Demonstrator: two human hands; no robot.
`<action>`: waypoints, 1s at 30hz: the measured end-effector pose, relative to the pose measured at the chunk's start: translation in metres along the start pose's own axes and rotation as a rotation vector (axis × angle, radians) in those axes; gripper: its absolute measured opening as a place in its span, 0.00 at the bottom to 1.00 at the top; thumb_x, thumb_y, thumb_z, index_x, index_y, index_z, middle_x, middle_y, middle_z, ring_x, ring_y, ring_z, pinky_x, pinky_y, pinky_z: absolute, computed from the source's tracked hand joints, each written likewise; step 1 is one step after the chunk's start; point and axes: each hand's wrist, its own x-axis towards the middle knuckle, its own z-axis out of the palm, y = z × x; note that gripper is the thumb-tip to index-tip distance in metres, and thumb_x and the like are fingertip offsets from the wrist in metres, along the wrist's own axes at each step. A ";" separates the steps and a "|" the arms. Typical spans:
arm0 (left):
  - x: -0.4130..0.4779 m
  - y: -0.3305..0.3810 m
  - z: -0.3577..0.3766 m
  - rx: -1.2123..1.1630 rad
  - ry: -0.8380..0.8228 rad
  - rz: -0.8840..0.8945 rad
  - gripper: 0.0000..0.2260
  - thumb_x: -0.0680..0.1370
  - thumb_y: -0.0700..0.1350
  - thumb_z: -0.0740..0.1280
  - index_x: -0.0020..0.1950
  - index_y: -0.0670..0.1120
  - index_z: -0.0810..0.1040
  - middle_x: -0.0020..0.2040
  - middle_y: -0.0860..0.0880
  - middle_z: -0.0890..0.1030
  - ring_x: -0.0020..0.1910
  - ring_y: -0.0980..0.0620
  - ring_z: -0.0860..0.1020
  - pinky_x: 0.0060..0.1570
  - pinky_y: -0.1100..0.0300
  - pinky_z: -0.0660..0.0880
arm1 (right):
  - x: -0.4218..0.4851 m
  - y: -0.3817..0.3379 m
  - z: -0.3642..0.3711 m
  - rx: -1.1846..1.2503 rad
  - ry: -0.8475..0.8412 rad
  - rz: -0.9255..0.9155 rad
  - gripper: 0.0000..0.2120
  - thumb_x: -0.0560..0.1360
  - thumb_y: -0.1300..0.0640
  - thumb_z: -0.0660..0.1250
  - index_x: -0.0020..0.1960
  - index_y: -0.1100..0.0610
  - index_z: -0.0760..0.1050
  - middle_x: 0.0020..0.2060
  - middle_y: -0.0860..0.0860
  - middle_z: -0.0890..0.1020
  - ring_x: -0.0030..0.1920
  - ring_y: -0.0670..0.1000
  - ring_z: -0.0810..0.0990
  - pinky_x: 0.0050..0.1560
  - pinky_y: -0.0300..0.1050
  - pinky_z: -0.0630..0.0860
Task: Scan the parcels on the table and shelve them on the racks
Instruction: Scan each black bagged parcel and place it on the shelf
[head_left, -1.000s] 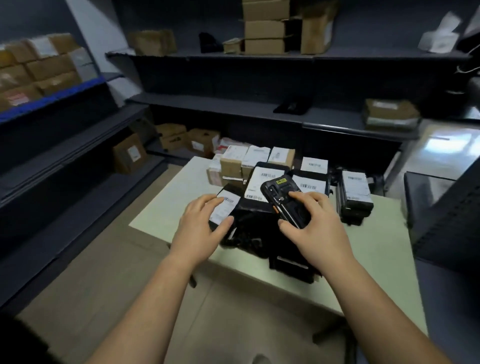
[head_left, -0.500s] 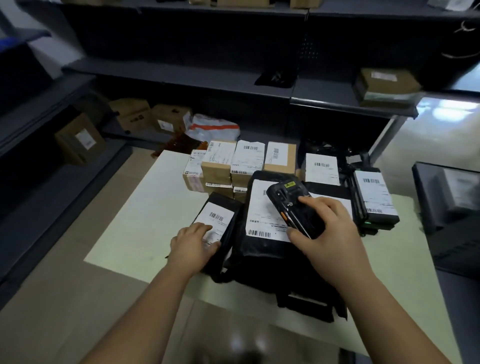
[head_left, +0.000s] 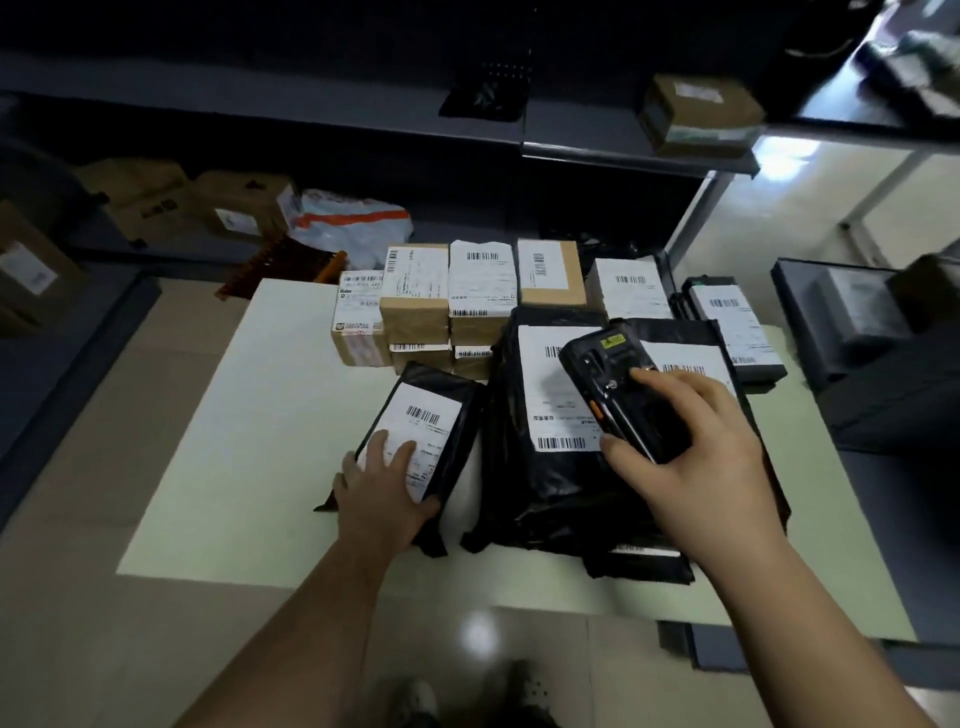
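A small black bag parcel (head_left: 441, 410) with a white barcode label lies on the pale table (head_left: 249, 441). My left hand (head_left: 382, 488) grips its near end, fingers on the label and thumb at the parcel's right edge. My right hand (head_left: 685, 447) holds a black handheld scanner (head_left: 618, 395) above a larger black bag parcel (head_left: 550, 467), which also carries a white label. Behind them stand several brown cardboard parcels (head_left: 415, 296) and more black labelled parcels (head_left: 737, 322).
Dark metal racks (head_left: 311, 104) run along the back and left, holding brown boxes (head_left: 696, 114) and a white-and-orange mailer (head_left: 353, 223). A grey parcel (head_left: 852, 312) sits on a low rack at the right. The floor is pale tile; my feet show at the bottom edge.
The view has dropped and moved closer to the table. My left hand slid down to the small parcel's near end. The scanner in my right hand stays over the large black parcel.
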 end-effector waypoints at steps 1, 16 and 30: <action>0.001 -0.003 -0.001 -0.016 -0.002 0.008 0.36 0.68 0.65 0.69 0.74 0.56 0.64 0.77 0.49 0.56 0.67 0.37 0.63 0.66 0.43 0.65 | -0.004 -0.002 0.001 -0.004 0.008 0.012 0.28 0.65 0.52 0.76 0.64 0.44 0.76 0.61 0.45 0.73 0.57 0.34 0.68 0.54 0.16 0.57; -0.052 0.017 -0.109 -0.191 0.321 0.001 0.28 0.67 0.56 0.72 0.66 0.53 0.75 0.67 0.51 0.66 0.61 0.43 0.66 0.63 0.49 0.63 | -0.021 -0.052 -0.029 0.004 0.011 -0.041 0.28 0.67 0.49 0.75 0.65 0.40 0.74 0.62 0.42 0.71 0.53 0.37 0.68 0.52 0.35 0.67; -0.097 0.137 -0.317 -0.254 0.896 0.288 0.26 0.68 0.58 0.73 0.64 0.52 0.76 0.67 0.50 0.64 0.63 0.44 0.64 0.65 0.45 0.65 | -0.003 -0.135 -0.134 0.097 0.175 -0.216 0.27 0.67 0.45 0.73 0.65 0.39 0.73 0.57 0.40 0.71 0.52 0.45 0.76 0.51 0.49 0.79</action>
